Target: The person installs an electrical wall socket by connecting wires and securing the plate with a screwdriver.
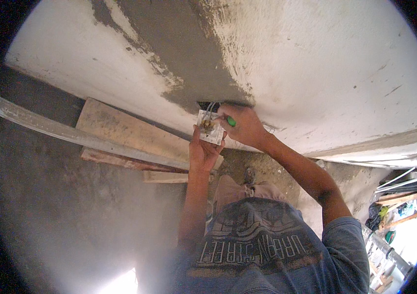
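Observation:
My left hand [204, 153] holds a square white electrical wall plate [202, 117] from below, thumb on one side and fingers on the other. The plate's back faces up, with brownish, brass-coloured parts in its middle. Grey wires [211, 106] run to it from a dark opening [202, 104] low in the wall. My right hand [243, 126] is closed round a screwdriver with a green handle [231, 121], right beside the plate's upper right corner. The fingers cover most of the tool, and I cannot make out exactly where its tip touches.
A white plastered wall [316, 63] with a grey cement strip [174, 44] rises ahead. Wooden boards [130, 127] and a long pale metal-like bar [37, 120] lie along its foot at the left. At the far right are planks [409, 197] and a black bag [374, 215].

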### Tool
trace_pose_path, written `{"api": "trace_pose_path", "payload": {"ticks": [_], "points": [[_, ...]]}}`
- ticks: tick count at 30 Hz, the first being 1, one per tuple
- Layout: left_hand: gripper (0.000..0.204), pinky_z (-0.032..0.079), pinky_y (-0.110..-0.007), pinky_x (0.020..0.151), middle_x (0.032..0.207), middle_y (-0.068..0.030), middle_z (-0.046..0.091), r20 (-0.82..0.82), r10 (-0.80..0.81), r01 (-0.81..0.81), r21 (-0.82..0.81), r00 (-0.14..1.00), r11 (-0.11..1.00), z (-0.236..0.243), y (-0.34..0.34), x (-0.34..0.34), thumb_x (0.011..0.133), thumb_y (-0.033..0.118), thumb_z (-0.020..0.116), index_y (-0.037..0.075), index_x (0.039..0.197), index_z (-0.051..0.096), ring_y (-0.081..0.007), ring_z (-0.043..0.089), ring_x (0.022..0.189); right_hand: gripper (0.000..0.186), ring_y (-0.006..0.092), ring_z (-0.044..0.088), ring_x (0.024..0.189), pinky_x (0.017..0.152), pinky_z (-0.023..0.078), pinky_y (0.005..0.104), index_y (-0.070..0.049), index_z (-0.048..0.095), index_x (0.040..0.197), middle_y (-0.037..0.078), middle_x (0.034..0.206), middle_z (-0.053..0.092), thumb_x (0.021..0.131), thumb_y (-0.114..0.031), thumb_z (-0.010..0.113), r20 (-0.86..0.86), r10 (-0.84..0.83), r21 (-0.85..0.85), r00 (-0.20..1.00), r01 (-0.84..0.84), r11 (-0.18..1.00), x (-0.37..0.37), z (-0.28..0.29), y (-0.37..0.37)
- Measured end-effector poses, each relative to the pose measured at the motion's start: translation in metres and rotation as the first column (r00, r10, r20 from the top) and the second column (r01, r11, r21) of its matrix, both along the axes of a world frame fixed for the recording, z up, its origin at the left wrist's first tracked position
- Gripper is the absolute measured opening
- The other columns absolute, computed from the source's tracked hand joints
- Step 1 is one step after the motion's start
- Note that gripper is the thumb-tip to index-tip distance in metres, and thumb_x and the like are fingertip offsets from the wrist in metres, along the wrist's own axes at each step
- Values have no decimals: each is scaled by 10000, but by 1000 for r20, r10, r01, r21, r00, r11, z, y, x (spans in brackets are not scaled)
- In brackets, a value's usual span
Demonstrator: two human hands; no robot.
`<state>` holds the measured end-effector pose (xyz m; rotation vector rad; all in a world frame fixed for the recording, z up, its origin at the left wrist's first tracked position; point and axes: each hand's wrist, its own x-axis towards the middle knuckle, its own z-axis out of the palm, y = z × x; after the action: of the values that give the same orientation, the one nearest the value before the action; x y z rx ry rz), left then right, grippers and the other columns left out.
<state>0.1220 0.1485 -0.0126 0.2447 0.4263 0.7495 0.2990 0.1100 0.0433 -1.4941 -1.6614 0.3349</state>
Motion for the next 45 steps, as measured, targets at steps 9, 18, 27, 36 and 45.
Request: {"api": "trace_pose_path", "payload": {"ticks": [9, 18, 27, 36, 45], "points": [[404, 523, -382, 895, 1162, -53, 621, 18, 242, -240, -70, 970, 968, 9, -8, 31, 997, 437, 429, 127, 1236, 530, -220, 615, 1045, 140, 368, 637, 712, 640, 501, 428, -54, 615, 940, 167, 772, 634, 852, -159, 643, 54, 62, -18, 997, -62, 998, 4, 8, -1], [436, 494, -352, 947, 1199, -45, 588, -155, 428, -447, -117, 890, 887, 15, -17, 51, 982, 452, 482, 131, 1276, 495, -209, 569, 1110, 213, 359, 657, 775, 707, 531, 433, -71, 661, 1037, 176, 870, 670, 835, -133, 632, 183, 164, -85, 969, -151, 985, 12, 32, -14], [466, 521, -347, 895, 1163, -40, 604, -215, 476, -490, -16, 853, 871, 33, -22, 57, 982, 488, 457, 110, 1253, 500, -204, 614, 1021, 288, 357, 654, 795, 713, 533, 437, -87, 644, 1122, 178, 916, 668, 840, -137, 618, 282, 191, -170, 940, -147, 974, 14, 29, -13], [583, 472, -394, 991, 1218, -130, 572, -242, 460, -437, 144, 854, 888, -4, -18, 46, 959, 504, 490, 50, 1320, 429, -282, 583, 1110, 219, 167, 612, 658, 596, 525, 340, -30, 607, 1079, 72, 777, 613, 945, -202, 588, -600, -348, -329, 720, 175, 928, 9, 32, -93], [749, 397, -489, 1044, 1314, -205, 517, 264, -28, 105, -283, 964, 953, 42, -9, 31, 904, 600, 512, 10, 1357, 421, -332, 538, 1165, 207, 170, 621, 637, 593, 572, 368, -56, 521, 988, 59, 711, 565, 945, -248, 586, -790, -596, -577, 141, 157, 802, -5, -23, -180]]}}
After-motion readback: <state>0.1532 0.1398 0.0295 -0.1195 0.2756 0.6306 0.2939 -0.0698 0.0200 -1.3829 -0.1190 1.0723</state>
